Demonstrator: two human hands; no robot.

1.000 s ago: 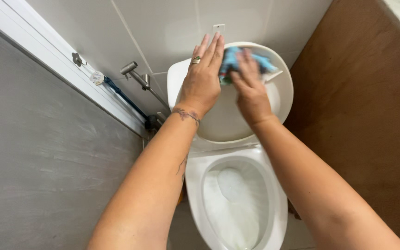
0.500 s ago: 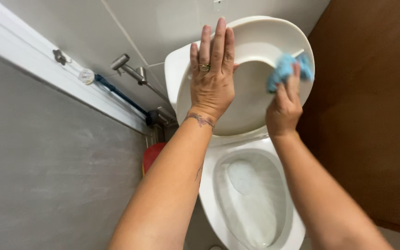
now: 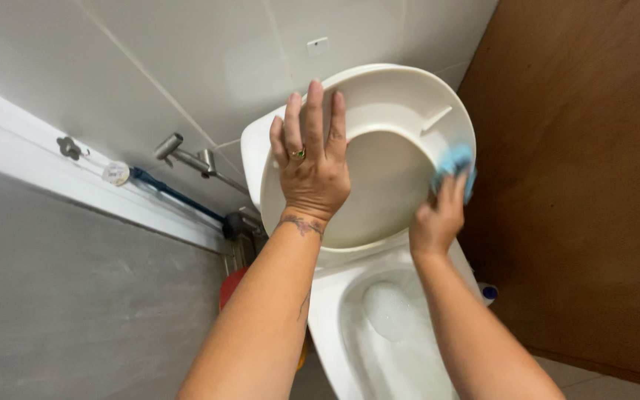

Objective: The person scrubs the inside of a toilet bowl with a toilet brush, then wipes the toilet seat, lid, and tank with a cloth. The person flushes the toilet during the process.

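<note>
White glossy plastic fills the middle of the head view: the raised oval toilet seat (image 3: 390, 96) stands upright against the cistern, its underside facing the camera, and the left hand (image 3: 311, 174) lies flat on its left rim with fingers spread and straight, gripping nothing, only bracing. The right hand (image 3: 438, 218) has its fingers curled around a small crumpled light-blue cleaning cloth (image 3: 455, 164), which is pressed against the lower right rim of the seat, just below one of the moulded bumpers. Judging from this, the wiping goes best if the flat palm keeps steady counter-pressure so the seat does not rock on its hinge, and the cloth follows the curve of the rim in overlapping passes, working around the bumper, where grime tends to gather. Below the seat the white ceramic toilet bowl (image 3: 327, 311) is open, with foam on the water, so the cloth's loose corners are best kept bunched in the fist. Room is tight on the right: the brown wooden panel (image 3: 587, 185) stands near the seat's edge, leaving the elbow little swing. To the left, the chrome spray fitting with dark blue hose (image 3: 179, 174) on the pale tiled wall (image 3: 187, 59) sits apart from the bracing hand, and a grey wall surface (image 3: 75, 311) closes that side.
</note>
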